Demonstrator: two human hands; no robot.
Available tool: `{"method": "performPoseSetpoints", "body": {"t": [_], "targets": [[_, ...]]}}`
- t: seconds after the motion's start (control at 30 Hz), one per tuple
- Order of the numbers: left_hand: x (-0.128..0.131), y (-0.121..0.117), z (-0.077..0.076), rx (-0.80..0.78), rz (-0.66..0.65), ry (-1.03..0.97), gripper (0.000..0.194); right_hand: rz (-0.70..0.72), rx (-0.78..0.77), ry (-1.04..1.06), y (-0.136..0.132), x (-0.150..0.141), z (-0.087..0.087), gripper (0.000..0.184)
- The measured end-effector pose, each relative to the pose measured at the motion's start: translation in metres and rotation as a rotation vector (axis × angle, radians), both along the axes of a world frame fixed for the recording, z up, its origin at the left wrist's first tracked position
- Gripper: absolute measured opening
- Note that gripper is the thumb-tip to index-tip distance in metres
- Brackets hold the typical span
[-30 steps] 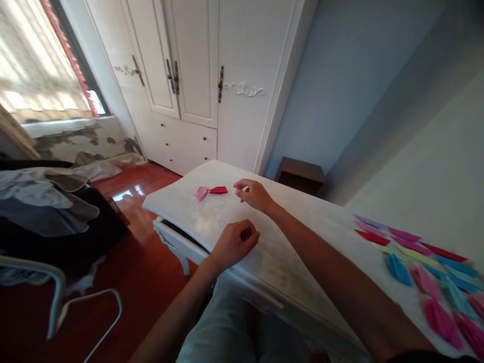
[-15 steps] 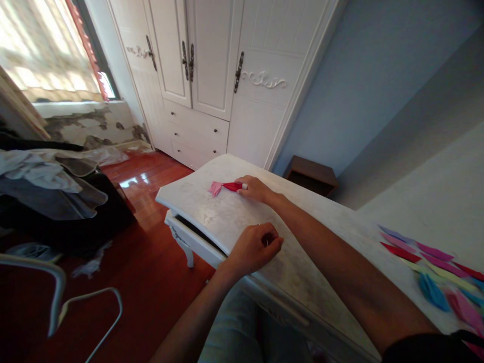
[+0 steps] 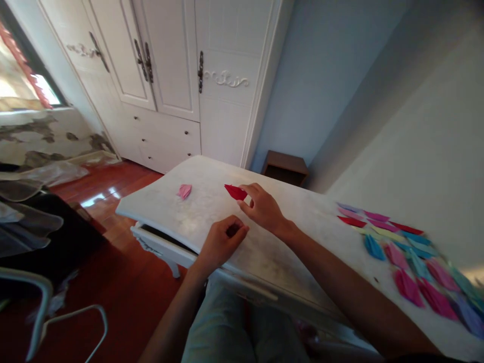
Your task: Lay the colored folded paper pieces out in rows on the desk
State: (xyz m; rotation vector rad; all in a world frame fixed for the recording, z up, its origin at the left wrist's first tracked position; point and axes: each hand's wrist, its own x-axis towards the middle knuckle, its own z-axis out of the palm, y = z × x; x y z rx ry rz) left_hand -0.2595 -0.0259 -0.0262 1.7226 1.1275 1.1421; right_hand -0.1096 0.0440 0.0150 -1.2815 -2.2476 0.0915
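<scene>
My right hand [image 3: 260,205] pinches one end of a red pointed folded piece [image 3: 235,192], of paper or cloth, between thumb and fingers over the white table [image 3: 170,212]. Near the table's front edge, my left hand [image 3: 224,237] is curled with thumb and fingertips together. Whatever it may hold is too small or hidden to make out. A pink pleated piece [image 3: 185,191] lies by itself toward the table's left end, apart from both hands.
Several coloured folded pieces [image 3: 408,272] are laid out in rows at the table's right. Below the left part, a drawer [image 3: 164,245] stands slightly open. A white wardrobe [image 3: 174,101] and a brown box-like stand [image 3: 286,166] are behind. A white metal frame [image 3: 41,287] stands at lower left.
My right hand has drawn the red piece away from the pink one, rightward and toward me. The pink piece stays on the table. The view has turned right, showing more coloured pieces.
</scene>
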Motion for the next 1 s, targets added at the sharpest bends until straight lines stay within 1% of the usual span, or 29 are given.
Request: {"method": "performPoseSetpoints", "body": {"t": [0.13, 0.23, 0.3, 0.4, 0.53, 0.6, 0.7, 0.77, 0.87, 1.0], "targets": [[0.011, -0.003, -0.002, -0.060, -0.005, -0.002, 0.030, -0.117, 0.028, 0.090, -0.040, 0.049, 0.009, 0.041], [0.031, -0.008, 0.002, -0.085, -0.055, 0.006, 0.032, -0.242, 0.018, 0.120, -0.069, 0.088, 0.008, 0.040], [0.050, -0.012, 0.005, -0.088, -0.105, 0.017, 0.032, -0.340, 0.026, 0.119, -0.089, 0.113, 0.004, 0.040], [0.084, -0.019, 0.007, -0.076, -0.180, 0.051, 0.031, -0.491, 0.036, 0.143, -0.120, 0.146, -0.007, 0.040], [0.125, -0.031, 0.006, -0.049, -0.314, 0.116, 0.029, -0.685, 0.012, 0.165, -0.157, 0.182, -0.024, 0.041], [0.139, -0.036, 0.005, -0.025, -0.377, 0.165, 0.028, -0.786, 0.002, 0.125, -0.172, 0.194, -0.030, 0.043], [0.150, -0.039, 0.004, 0.005, -0.405, 0.230, 0.026, -0.941, -0.010, 0.016, -0.187, 0.204, -0.035, 0.042], [0.152, -0.040, 0.003, 0.011, -0.396, 0.254, 0.026, -1.039, -0.021, -0.029, -0.192, 0.208, -0.036, 0.039], [0.149, -0.039, 0.002, -0.002, -0.395, 0.248, 0.029, -1.149, -0.060, -0.061, -0.196, 0.209, -0.035, 0.039], [0.144, -0.040, 0.004, -0.030, -0.412, 0.246, 0.031, -1.233, -0.135, -0.111, -0.198, 0.208, -0.034, 0.039]]}}
